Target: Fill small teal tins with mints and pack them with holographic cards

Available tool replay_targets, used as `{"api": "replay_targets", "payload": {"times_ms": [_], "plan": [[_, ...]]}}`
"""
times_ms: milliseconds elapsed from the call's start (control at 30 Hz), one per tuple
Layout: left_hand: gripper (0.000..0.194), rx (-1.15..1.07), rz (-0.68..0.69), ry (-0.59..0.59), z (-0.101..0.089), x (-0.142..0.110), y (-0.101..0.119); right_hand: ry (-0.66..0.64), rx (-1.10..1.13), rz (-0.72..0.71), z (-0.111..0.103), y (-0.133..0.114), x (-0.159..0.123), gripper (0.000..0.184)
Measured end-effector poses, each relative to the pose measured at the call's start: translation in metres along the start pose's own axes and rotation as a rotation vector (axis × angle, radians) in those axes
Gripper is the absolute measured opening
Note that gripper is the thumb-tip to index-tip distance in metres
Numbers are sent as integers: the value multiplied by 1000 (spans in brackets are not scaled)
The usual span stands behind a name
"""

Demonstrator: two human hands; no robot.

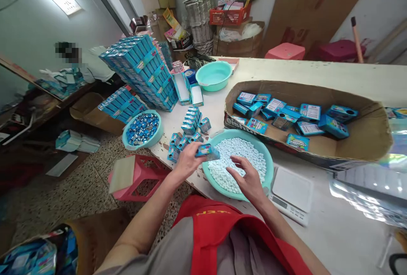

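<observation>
My left hand [187, 159] grips a small blue printed box [204, 150] at the left rim of a turquoise basin [269, 169]. A clear bit, perhaps a plastic bag, shows at the box's right end. Small white pellets [237, 145] fill much of the basin. Over them my right hand [246, 175] hovers with thumb and fingers apart, holding nothing I can see. Several similar small blue boxes [182, 143] stand on the table just beyond my left hand, some grouped in a block [191, 120].
Left stands a basin of shiny blue lids [143, 130] beside tall stacked boxes [140, 65]. Another turquoise basin [213, 76] sits farther back. A cardboard carton [359, 148] holds several blue boxes. A white scale [292, 190] is at right, a red stool [136, 181] below left. A person [97, 65] sits far left.
</observation>
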State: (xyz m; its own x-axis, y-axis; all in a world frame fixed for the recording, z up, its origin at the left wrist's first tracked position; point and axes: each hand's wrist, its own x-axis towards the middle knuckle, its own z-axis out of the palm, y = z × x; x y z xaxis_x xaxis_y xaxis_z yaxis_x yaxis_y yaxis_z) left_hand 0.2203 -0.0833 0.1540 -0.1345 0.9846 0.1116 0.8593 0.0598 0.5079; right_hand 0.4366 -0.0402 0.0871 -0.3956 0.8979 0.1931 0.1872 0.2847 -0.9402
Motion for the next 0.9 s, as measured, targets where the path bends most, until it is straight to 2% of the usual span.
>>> {"api": "replay_targets", "payload": {"times_ms": [100, 200, 300, 367, 467, 567, 733, 900], "plan": [[40, 64, -39, 156, -38, 25, -69, -25, -35, -13, 47, 2, 22, 27], [38, 114, -52, 155, -55, 60, -136, -4, -79, -4, 101, 8, 54, 25], [36, 71, 38, -1, -44, 93, -188, 67, -150, 21, 151, 22, 92, 26], [36, 46, 130, -127, -27, 108, -210, 122, -206, 52, 178, 34, 115, 29], [34, 93, 231, -260, -1, 122, -228, 128, -274, 154, 206, 54, 137, 33], [33, 212, 294, -303, 14, 127, -238, 58, -317, 221, 221, 67, 143, 24], [36, 288, 359, -321, 19, 130, -246, 81, -393, 239, 226, 70, 139, 17], [33, 292, 320, -308, 24, 128, -249, 35, -413, 227, 223, 70, 139, 19]]}}
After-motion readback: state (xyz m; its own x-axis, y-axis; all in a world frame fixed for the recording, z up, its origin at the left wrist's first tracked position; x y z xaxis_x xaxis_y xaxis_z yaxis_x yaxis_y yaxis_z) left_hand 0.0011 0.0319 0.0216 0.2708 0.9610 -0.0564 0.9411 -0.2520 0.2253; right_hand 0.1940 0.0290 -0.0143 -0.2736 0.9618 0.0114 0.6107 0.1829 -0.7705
